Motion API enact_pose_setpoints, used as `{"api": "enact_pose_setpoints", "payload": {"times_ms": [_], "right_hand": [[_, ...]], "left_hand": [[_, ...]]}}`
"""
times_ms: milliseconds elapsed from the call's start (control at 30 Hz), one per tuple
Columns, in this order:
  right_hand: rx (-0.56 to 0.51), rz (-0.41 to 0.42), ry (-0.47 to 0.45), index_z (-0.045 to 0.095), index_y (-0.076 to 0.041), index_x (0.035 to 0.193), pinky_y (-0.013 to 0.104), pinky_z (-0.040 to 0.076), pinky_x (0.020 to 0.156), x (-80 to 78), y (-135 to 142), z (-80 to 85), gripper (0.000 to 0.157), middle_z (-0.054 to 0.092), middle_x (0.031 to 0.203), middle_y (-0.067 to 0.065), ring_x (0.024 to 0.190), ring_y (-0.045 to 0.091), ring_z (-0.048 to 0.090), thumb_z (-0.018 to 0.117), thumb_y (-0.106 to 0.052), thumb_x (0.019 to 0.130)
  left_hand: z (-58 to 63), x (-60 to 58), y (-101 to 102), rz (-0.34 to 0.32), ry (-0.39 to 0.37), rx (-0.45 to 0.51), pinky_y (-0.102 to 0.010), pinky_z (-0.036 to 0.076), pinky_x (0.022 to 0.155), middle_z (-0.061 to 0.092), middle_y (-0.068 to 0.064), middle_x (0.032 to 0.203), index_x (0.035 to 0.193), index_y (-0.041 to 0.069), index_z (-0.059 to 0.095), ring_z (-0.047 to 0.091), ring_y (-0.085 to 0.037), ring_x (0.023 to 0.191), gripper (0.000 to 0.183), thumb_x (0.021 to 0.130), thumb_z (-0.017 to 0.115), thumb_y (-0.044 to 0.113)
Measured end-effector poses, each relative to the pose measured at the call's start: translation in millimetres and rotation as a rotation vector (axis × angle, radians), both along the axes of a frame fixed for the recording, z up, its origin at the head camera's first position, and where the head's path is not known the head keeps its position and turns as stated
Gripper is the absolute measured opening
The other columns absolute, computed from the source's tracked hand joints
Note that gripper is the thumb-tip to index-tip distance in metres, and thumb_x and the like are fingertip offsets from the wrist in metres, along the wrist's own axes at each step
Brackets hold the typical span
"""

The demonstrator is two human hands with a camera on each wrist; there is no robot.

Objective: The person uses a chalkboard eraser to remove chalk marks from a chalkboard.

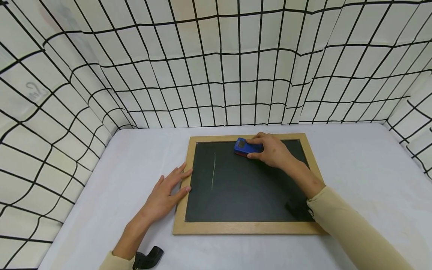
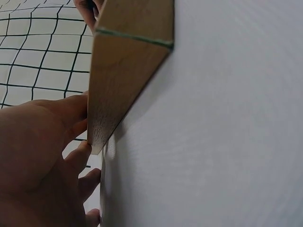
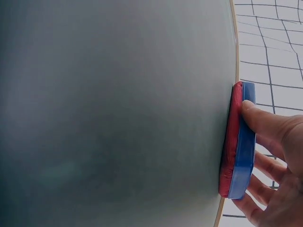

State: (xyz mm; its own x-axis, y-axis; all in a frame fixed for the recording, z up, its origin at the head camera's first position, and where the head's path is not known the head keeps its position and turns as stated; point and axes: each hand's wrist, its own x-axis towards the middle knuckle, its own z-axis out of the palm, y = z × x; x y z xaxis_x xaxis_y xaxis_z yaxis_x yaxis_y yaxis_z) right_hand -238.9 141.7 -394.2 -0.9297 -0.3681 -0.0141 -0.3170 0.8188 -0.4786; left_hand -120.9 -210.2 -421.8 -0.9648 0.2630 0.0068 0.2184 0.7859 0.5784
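A small chalkboard (image 1: 233, 202) in a light wooden frame (image 1: 249, 227) lies on the white table. One thin chalk line (image 1: 213, 171) runs down its left part. My right hand (image 1: 271, 150) grips a blue eraser (image 1: 240, 147) near the board's top edge. In the right wrist view the eraser's red felt side (image 3: 230, 146) lies against the board, with thumb and fingers on the blue body. My left hand (image 1: 168, 193) rests at the frame's left side, fingers spread and touching the wood. The left wrist view shows its fingertips along the frame's edge (image 2: 118, 71).
White cloth (image 1: 141, 150) covers the table around the board. Walls of white sheet with black grid lines (image 1: 216, 67) stand behind and at both sides. A black wrist camera (image 1: 148, 258) sits by the left cuff, and another dark one (image 1: 298, 210) hangs under the right wrist.
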Motion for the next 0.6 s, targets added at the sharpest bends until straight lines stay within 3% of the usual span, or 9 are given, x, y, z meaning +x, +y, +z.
{"api": "enact_pose_setpoints", "payload": {"times_ms": [600], "right_hand": [[-0.093,0.028,-0.023,0.06,-0.012,0.148,0.054,0.05,0.109,-5.0,-6.1,2.9,0.062,0.057,0.15,0.014,0.133,0.036,0.057,0.08,-0.034,0.093]], "left_hand": [[-0.9,0.7,-1.4,-0.004,0.007,0.017,-0.075,0.007,0.124,0.029,-0.009,0.173,0.158,0.022,0.047,0.025,-0.041,0.16,0.058,0.104,0.063,0.036]]}}
